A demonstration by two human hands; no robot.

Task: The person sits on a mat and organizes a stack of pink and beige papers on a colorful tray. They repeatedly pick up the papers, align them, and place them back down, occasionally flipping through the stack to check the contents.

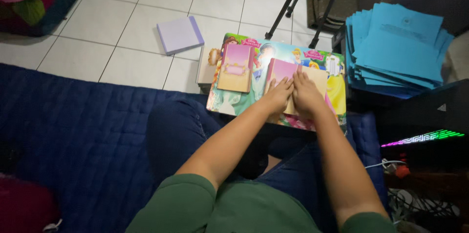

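The person sits on a dark blue quilted mat (73, 130), in a green top and blue jeans, both forearms stretched forward over the knees. A colourful picture board (337, 98) printed with cartoon figures rests across the lap and serves as the surface. The left hand (277, 95) and the right hand (307, 97) lie side by side, nearly touching, palms down on a pink and tan card (303, 74) that sits on the right half of the board. The fingers of both hands are spread flat and pressing, not curled around anything.

Just to the left, on the same board, lies a second pink and tan card (235, 67), apart from the hands. Beyond the board, on the white tiled floor (122, 13), sits a lilac box (180, 34). To the right, a fanned stack of blue paper sheets (398, 50) rests on a dark stand. Black tripod legs (288, 6) rise at the far edge.
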